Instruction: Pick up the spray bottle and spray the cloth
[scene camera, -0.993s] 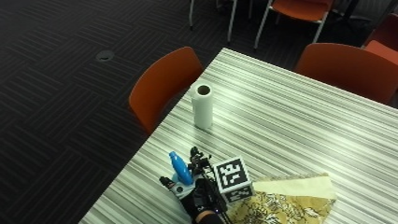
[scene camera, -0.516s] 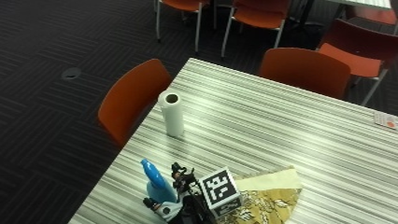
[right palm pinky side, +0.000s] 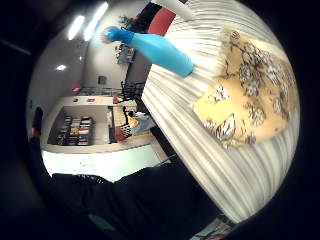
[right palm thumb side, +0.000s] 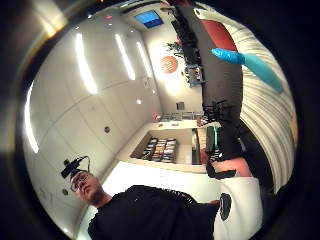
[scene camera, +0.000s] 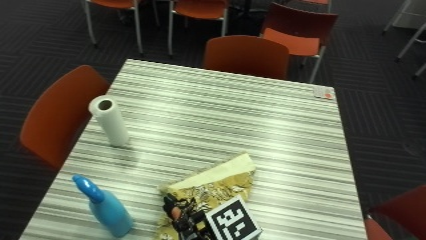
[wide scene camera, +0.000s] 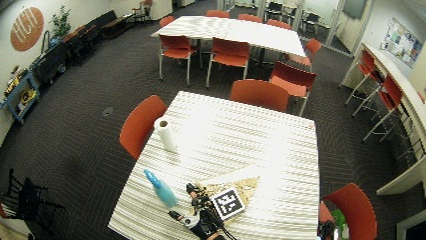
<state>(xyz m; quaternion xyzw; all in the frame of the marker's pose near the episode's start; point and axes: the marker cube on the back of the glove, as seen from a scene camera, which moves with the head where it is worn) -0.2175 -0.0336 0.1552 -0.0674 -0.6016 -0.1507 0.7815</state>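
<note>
A blue spray bottle (scene camera: 106, 210) is seen standing upright on the striped table (scene camera: 219, 110), close to the near edge and not far from the table's left side. Just beside it, a yellow patterned cloth (scene camera: 212, 186) is lying flat on the table — the two are close together but are not touching. The gloved right hand (scene camera: 183, 217) is seen low over the near part of the cloth, apart from the bottle. Nothing is being held by it, as far as can be told: in both palm views the bottle is shown out on the table with a gap around it. Whether the fingers are straight or curled cannot be told, because the hand is mostly hidden. A white paper roll (scene camera: 111, 121) is standing further back, well apart from the bottle and the cloth, and a small card (scene camera: 323, 92) is lying at the far corner. The first step is judged to be the one in hand — the bottle has not been picked up yet. For the next move, the hand would need to be brought sideways to the bottle and wrapped around its body, with care taken that the tall, thin bottle is not tipped over. After that, the nozzle would need to be turned toward the cloth.
</note>
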